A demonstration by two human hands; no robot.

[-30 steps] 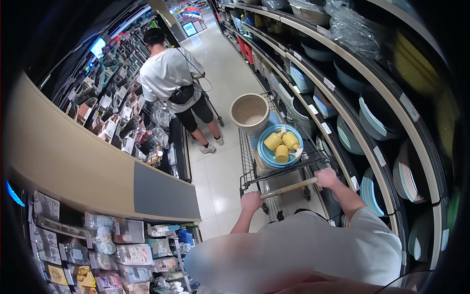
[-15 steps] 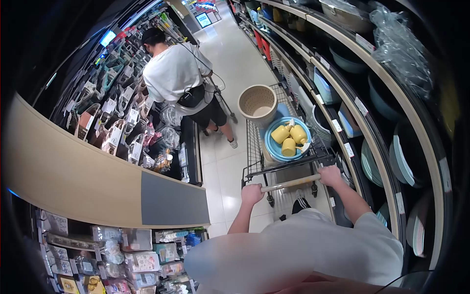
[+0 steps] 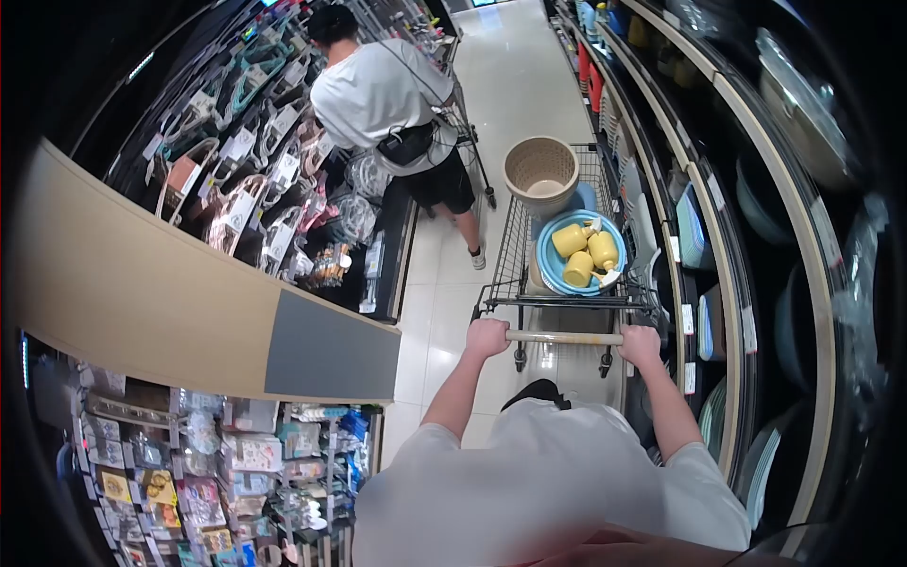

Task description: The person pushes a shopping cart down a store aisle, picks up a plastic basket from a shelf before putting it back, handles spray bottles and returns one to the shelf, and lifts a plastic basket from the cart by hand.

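Observation:
My left hand (image 3: pixel 488 337) is wrapped round the left end of the cart handle (image 3: pixel 565 337), and my right hand (image 3: pixel 641 345) grips its right end. Beyond the handle is the wire shopping cart (image 3: pixel 511 248). Inside it, a round light blue basin (image 3: pixel 548 274) holds three yellow pump bottles, one (image 3: pixel 570 240) at the left, one (image 3: pixel 603 250) at the right and one (image 3: pixel 578 269) nearest me. A beige woven-pattern basket (image 3: pixel 541 175) stands at the cart's far end, its open top facing up.
A person (image 3: pixel 387 104) in a white shirt stands ahead on the left, beside another cart (image 3: pixel 470 142). Shelves (image 3: pixel 723 217) of basins run close along the cart's right side. Left are a display of baskets (image 3: pixel 236 217), a beige partition (image 3: pixel 142 274) and hanging packets (image 3: pixel 250 452).
The cart has turned to point more directly up the aisle, and the shelves and person have shifted in view. Both hands still hold the handle. The person ahead appears closer.

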